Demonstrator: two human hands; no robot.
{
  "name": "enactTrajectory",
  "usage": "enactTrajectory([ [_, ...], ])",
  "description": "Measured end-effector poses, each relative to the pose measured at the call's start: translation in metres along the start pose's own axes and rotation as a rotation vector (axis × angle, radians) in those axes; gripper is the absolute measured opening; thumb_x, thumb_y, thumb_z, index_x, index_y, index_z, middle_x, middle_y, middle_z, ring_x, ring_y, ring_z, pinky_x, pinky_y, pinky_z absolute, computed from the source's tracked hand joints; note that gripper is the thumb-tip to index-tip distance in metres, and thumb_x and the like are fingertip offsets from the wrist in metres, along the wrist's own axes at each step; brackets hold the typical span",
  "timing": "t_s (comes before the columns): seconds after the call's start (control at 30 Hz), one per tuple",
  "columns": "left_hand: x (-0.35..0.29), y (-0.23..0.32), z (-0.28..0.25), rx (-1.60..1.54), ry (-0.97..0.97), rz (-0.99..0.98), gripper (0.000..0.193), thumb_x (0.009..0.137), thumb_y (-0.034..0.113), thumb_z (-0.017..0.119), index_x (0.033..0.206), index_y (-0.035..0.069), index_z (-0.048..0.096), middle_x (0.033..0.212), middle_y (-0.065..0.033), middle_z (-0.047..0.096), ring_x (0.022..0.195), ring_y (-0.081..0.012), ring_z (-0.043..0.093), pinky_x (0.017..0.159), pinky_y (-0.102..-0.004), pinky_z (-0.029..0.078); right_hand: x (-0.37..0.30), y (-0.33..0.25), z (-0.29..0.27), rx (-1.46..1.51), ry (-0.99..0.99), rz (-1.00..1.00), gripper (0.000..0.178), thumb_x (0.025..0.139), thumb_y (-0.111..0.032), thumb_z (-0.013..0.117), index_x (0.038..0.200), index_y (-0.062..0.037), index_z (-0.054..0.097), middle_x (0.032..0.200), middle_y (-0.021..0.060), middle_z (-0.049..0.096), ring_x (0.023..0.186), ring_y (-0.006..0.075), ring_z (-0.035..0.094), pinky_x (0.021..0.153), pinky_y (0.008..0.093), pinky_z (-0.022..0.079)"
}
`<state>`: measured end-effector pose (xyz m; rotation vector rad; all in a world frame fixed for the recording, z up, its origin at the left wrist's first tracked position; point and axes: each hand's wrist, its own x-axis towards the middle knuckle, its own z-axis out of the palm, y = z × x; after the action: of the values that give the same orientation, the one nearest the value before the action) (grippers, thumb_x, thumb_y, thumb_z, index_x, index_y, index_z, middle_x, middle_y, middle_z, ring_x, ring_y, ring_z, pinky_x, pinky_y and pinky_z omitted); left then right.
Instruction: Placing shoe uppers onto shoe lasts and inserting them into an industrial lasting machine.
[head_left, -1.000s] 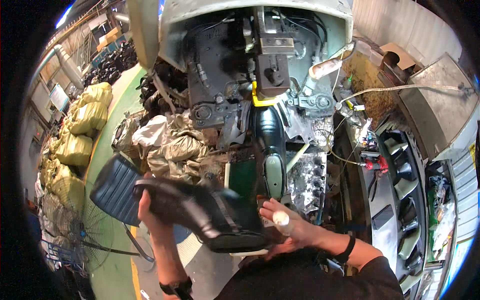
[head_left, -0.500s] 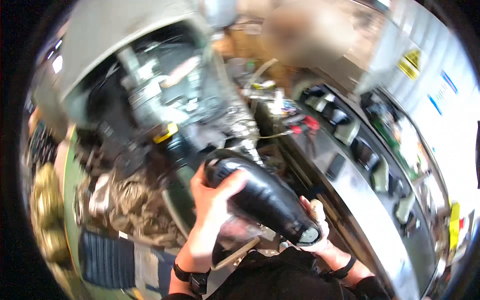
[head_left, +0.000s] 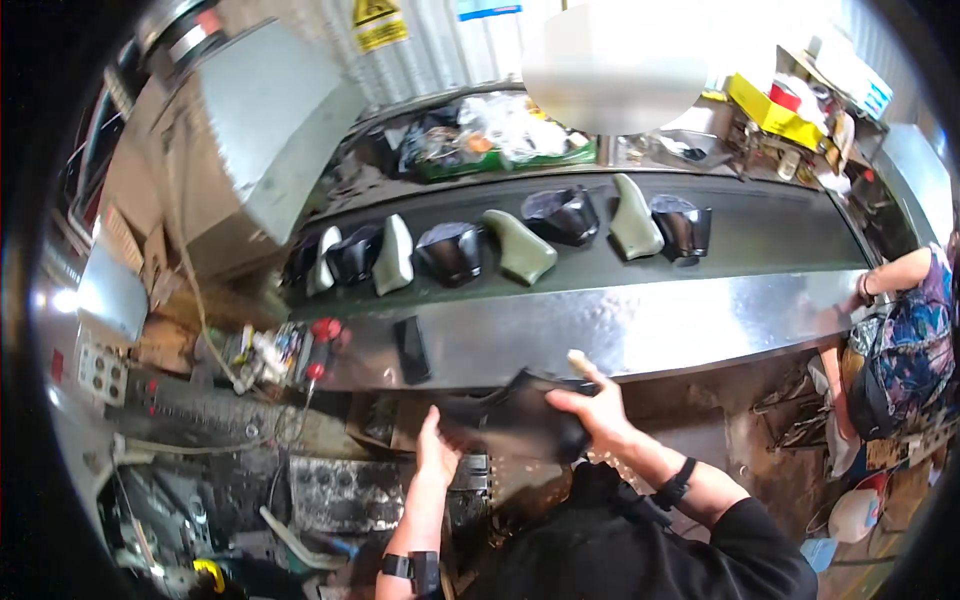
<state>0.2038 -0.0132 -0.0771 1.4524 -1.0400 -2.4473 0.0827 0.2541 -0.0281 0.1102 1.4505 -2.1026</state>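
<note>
In front of my body, just off the near edge of the metal bench, I hold a black leather shoe upper (head_left: 525,420) that motion blurs. My right hand (head_left: 600,412) grips its right end, and one finger there wears a pale cover. At the left end, my left hand (head_left: 438,450) is closed on it, its fingertips partly hidden behind. Beyond, on a dark conveyor belt (head_left: 770,230), black shoe uppers (head_left: 450,252) stand in a row with olive-green sole-shaped pieces (head_left: 520,247).
A steel ledge (head_left: 650,325) runs along the belt, with a black phone (head_left: 411,350) and red-handled pliers (head_left: 322,345) on it. At the right, another person's arm (head_left: 897,272) rests by the belt. A grey metal hood (head_left: 270,130) covers the belt's left end.
My view has swung right, from the machine to the conveyor belt. The black upper has come along in both hands and now lies more level, in front of the ledge.
</note>
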Motion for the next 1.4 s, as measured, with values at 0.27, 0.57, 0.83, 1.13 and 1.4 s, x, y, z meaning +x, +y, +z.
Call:
enactTrajectory([
  [0.27, 0.027, -0.03, 0.072, 0.503, -0.217, 0.105, 0.048, 0.096, 0.024, 0.063, 0.132, -0.004, 0.051, 0.124, -0.0211, 0.061, 0.113, -0.0309, 0.063, 0.098, -0.0414, 0.051, 0.034, -0.108, -0.397, 0.4, 0.79, -0.197, 0.057, 0.074, -0.029, 0.082, 0.121, -0.004, 0.062, 0.12, 0.0132, 0.063, 0.102, 0.029, 0.061, 0.088, 0.0446, 0.052],
  [0.57, 0.04, -0.028, 0.064, 0.602, -0.027, 0.02, 0.048, 0.091, 0.02, 0.069, 0.129, -0.004, 0.055, 0.116, -0.014, 0.064, 0.104, -0.0254, 0.067, 0.091, -0.0355, 0.053, 0.098, -0.148, -0.472, -0.186, 1.145, -0.329, 0.086, 0.083, -0.008, 0.073, 0.152, -0.0126, 0.022, 0.101, 0.0074, 0.059, 0.088, 0.0193, 0.058, 0.075, 0.0353, 0.052],
  [0.83, 0.047, -0.019, 0.077, 0.691, -0.005, 0.116, 0.047, 0.091, 0.019, 0.07, 0.13, -0.003, 0.055, 0.118, -0.0144, 0.064, 0.102, -0.0219, 0.066, 0.089, -0.0329, 0.053, 0.286, -0.138, -0.347, 0.401, 0.65, -0.21, 0.107, 0.087, -0.03, 0.075, 0.153, -0.0377, -0.009, 0.151, 0.0134, 0.023, 0.123, 0.0332, 0.045, 0.081, 0.0512, 0.059],
  [1.13, 0.013, -0.029, 0.009, 0.565, 0.286, -0.049, 0.047, 0.093, 0.018, 0.067, 0.131, -0.004, 0.053, 0.113, -0.0133, 0.066, 0.099, -0.0238, 0.068, 0.085, -0.034, 0.055, 0.33, -0.213, -0.285, -0.142, 0.636, -0.96, 0.056, 0.096, -0.011, 0.06, 0.148, -0.0081, 0.038, 0.145, 0.0091, 0.046, 0.108, 0.0213, 0.059, 0.074, 0.0309, 0.059],
  [1.4, 0.017, -0.025, -0.002, 0.48, 0.214, 0.049, 0.045, 0.09, 0.013, 0.07, 0.13, 0.0, 0.056, 0.114, -0.011, 0.068, 0.1, -0.0182, 0.066, 0.084, -0.0303, 0.053, 0.345, -0.117, -0.217, -1.723, 0.591, -0.316, 0.109, 0.062, -0.038, 0.086, 0.153, -0.0255, 0.027, 0.146, 0.0304, 0.029, 0.135, 0.0516, 0.026, 0.1, 0.062, 0.04],
])
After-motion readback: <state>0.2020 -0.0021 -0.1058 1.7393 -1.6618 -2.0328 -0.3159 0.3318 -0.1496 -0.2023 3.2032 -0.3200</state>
